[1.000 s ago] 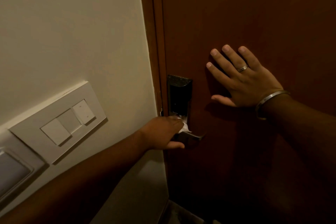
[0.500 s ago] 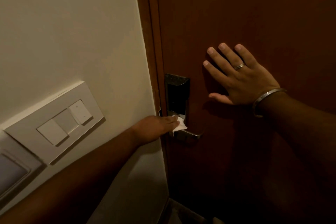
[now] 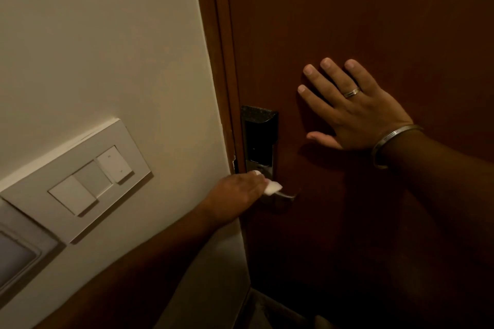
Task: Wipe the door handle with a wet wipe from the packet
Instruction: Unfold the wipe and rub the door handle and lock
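A metal lever door handle [image 3: 286, 195] juts from a dark lock plate [image 3: 258, 136] on the brown wooden door [image 3: 347, 21]. My left hand [image 3: 238, 195] grips a small white wet wipe [image 3: 272, 187] and presses it on the handle's base, covering most of the lever; only its right tip shows. My right hand [image 3: 352, 107] lies flat on the door, fingers spread, to the upper right of the lock plate, holding nothing. It wears a ring and a metal bangle. The wipe packet is out of sight.
A cream wall [image 3: 107, 48] fills the left, with a white switch panel [image 3: 88, 181] and a second panel [image 3: 16, 259] at the lower left. The brown door frame [image 3: 213, 35] runs between wall and door. Dim floor shows at the bottom.
My left hand with the wipe has slid left along the handle toward its base, so more of the lever tip shows. My right hand stays flat on the door.
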Motion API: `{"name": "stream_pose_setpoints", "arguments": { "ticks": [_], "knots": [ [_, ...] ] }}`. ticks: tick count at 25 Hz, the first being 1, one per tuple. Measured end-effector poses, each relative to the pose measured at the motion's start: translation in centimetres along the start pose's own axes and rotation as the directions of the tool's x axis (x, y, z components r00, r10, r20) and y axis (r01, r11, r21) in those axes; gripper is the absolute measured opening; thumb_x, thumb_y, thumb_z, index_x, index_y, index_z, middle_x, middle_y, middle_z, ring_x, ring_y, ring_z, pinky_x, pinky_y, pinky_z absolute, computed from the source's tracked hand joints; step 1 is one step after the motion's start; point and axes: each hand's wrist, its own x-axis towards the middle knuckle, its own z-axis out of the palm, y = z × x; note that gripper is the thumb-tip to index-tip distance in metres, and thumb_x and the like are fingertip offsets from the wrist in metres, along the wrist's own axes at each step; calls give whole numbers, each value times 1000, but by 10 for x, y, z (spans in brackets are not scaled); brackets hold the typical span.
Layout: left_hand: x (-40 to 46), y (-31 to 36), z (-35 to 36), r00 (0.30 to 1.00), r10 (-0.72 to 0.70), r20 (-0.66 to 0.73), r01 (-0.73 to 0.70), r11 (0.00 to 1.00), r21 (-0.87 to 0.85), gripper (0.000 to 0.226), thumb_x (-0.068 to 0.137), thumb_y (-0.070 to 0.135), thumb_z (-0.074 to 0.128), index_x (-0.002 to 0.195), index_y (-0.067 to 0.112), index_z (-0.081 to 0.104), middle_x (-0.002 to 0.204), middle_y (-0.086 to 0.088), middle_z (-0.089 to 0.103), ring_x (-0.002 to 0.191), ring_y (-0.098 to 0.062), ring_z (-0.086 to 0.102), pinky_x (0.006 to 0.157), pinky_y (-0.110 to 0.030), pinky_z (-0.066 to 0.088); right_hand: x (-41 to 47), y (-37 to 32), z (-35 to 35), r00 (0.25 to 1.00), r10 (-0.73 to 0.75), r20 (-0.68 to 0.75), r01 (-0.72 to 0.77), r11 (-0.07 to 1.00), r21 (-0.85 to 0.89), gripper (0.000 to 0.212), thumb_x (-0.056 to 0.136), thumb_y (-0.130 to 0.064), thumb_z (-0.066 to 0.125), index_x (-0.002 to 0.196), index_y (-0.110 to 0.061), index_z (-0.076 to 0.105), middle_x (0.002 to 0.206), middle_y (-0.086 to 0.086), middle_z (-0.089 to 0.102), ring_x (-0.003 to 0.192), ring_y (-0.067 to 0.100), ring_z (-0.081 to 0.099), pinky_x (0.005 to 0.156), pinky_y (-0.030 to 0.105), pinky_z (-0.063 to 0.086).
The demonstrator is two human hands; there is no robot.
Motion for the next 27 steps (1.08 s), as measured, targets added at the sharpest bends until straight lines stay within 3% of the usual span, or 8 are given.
{"name": "stream_pose_setpoints", "arguments": {
  "ticks": [2,5,9,13,18,22,27],
  "knots": [
    [5,-27,-9,994,-59,90,59,998,4,43,82,11,73,124,7,61,125,-18,65,103,-33,67,79,-44,59,-1,1,-1,1000,-1,5,1,1000,3,91,94,-72,16,156,-6,25,162,24,20,149,42,21,120,54,14],
    [20,-38,-14,978,16,207,-18,1000,8,38,91,13,62,128,10,57,131,-15,61,111,-30,63,85,-43,57,0,0,-2,1000,-4,14,4,1000,7,91,94,-72,17,156,-7,25,162,24,20,149,42,22,120,54,13],
    [14,8,-3,984,178,3,-177,983,-56,48,66,5,86,110,-3,68,109,-21,71,94,-31,71,69,-41,62,1,1,-3,1000,-2,12,2,1000,16,89,95,-71,17,156,-7,25,162,23,20,149,42,22,120,54,13],
    [36,62,16,990,127,-55,-131,989,-64,58,59,14,91,110,0,67,109,-20,71,96,-29,71,75,-38,60,1,1,-5,1000,-6,13,6,1000,16,89,95,-71,18,156,-7,26,162,23,22,148,42,23,119,53,15],
    [13,12,12,992,94,-81,-103,988,-117,50,70,8,84,116,2,65,111,-19,70,101,-32,68,78,-41,60,0,0,-3,1000,1,7,-2,1000,16,88,95,-70,19,156,-6,26,162,24,21,149,42,22,120,54,13],
    [12,-36,5,995,90,-35,-94,988,-126,51,63,0,87,110,2,69,111,-21,71,96,-35,70,68,-45,62,1,1,-4,1000,-7,5,6,1000,15,88,95,-70,18,156,-6,26,162,24,22,148,42,24,119,53,14],
    [11,-30,8,991,131,-21,-133,988,-81,49,63,3,88,108,1,70,108,-20,72,95,-33,71,69,-40,62,1,2,-4,1000,-10,12,10,1000,7,88,95,-70,17,156,-7,26,161,24,23,148,42,25,119,53,13]
  ]
}}
